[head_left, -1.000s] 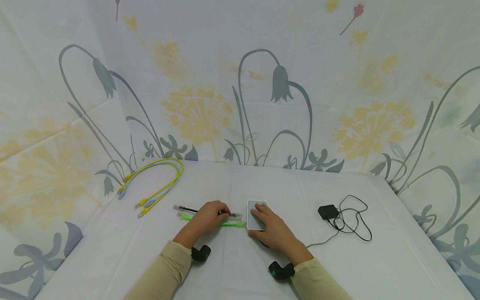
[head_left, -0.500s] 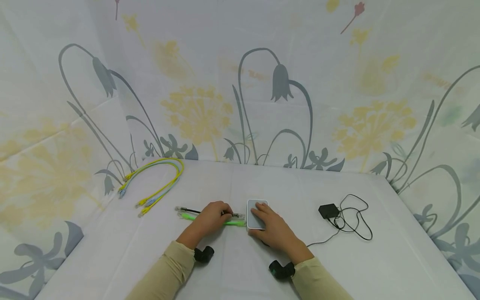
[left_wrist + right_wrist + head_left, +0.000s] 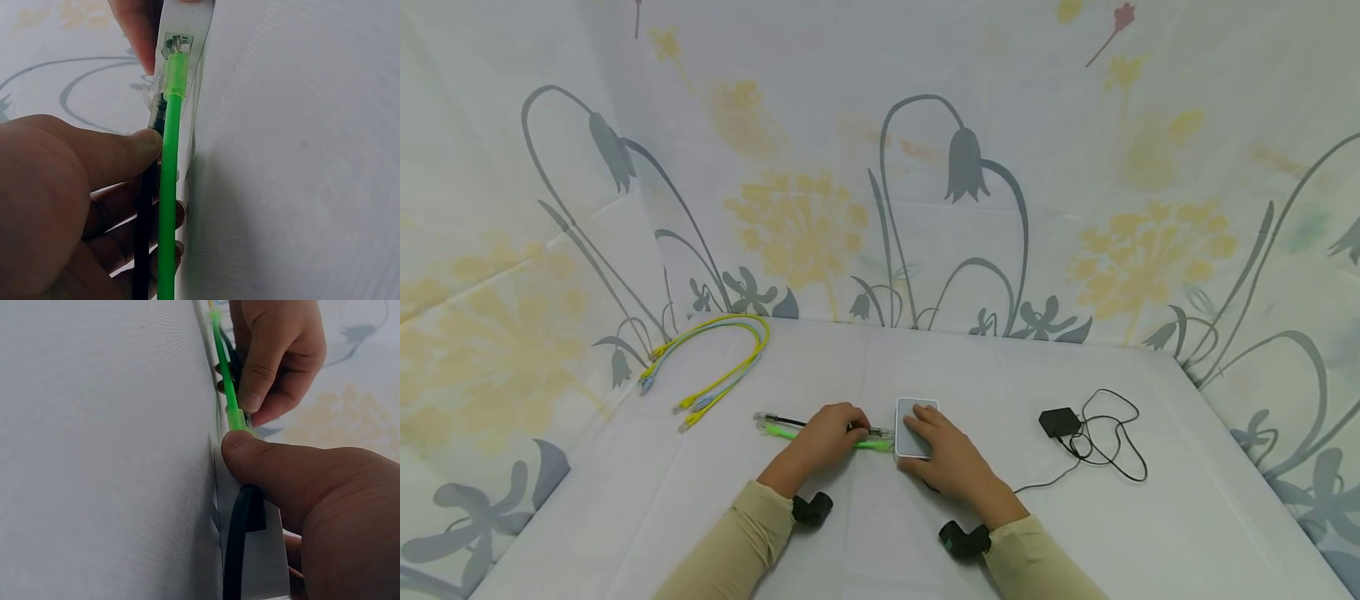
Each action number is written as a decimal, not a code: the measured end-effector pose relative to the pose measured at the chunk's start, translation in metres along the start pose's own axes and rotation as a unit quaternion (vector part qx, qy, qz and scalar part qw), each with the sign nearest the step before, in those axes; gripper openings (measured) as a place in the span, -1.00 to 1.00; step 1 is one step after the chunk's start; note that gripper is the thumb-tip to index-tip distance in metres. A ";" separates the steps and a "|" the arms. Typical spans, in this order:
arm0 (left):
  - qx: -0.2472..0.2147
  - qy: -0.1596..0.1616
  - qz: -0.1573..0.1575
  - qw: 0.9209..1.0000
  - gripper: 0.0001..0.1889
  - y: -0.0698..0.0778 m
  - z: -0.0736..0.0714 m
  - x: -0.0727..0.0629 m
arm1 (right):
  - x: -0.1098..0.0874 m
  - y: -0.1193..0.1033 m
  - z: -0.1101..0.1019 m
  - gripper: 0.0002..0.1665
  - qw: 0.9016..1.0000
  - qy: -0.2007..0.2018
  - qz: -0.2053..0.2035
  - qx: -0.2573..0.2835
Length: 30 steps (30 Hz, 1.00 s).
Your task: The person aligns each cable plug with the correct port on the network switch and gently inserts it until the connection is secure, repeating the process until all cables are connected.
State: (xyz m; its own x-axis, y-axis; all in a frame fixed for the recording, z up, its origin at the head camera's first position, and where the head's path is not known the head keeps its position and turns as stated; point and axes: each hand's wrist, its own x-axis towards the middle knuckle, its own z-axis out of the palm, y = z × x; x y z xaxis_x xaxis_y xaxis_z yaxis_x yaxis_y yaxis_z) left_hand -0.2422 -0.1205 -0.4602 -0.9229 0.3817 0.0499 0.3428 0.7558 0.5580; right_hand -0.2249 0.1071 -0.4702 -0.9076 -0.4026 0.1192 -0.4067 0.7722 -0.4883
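My left hand [image 3: 824,440] pinches a black network cable [image 3: 786,420] just behind its clear plug [image 3: 157,112], between thumb and fingers. That plug points at the left side of a small white router box [image 3: 907,446] with a grey top; whether it sits inside a port I cannot tell. Beside it, a green network cable [image 3: 167,206] has its plug end in a port of the box. My right hand [image 3: 953,463] grips the box, fingers over the top and thumb along the near edge. A black power cord [image 3: 234,550] enters the box by the right thumb.
A black power adapter [image 3: 1059,422] with loosely looped cord [image 3: 1116,425] lies to the right. Yellow and light blue network cables [image 3: 752,358] curve together at the back left of the white table [image 3: 865,550]. A flower-printed cloth [image 3: 820,100] hangs behind.
My left hand has shifted slightly right with the black cable, bringing its plug up to the box's side. The right hand keeps its hold on the box.
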 end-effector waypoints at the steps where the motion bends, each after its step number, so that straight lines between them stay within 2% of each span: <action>1: -0.001 0.000 0.001 1.000 -0.88 0.000 0.000 0.000 | 0.000 0.000 0.000 -0.21 1.000 0.000 0.001 0.001; 16: -0.001 -0.002 0.004 1.000 -0.88 -0.003 0.001 0.001 | 0.000 -0.003 0.001 -0.20 1.000 0.001 0.011 -0.007; 30: -0.009 0.003 -0.003 1.000 -0.88 0.001 0.000 0.000 | -0.001 -0.003 0.000 -0.19 1.000 -0.003 0.011 -0.007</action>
State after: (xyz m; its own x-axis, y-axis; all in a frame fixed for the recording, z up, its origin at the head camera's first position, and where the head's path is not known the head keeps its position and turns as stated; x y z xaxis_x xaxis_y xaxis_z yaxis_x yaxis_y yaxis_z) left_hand -0.2424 -0.1197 -0.4600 -0.9262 0.3737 0.0502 0.3331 0.7486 0.5733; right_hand -0.2229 0.1055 -0.4687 -0.9158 -0.3881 0.1034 -0.3878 0.7874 -0.4791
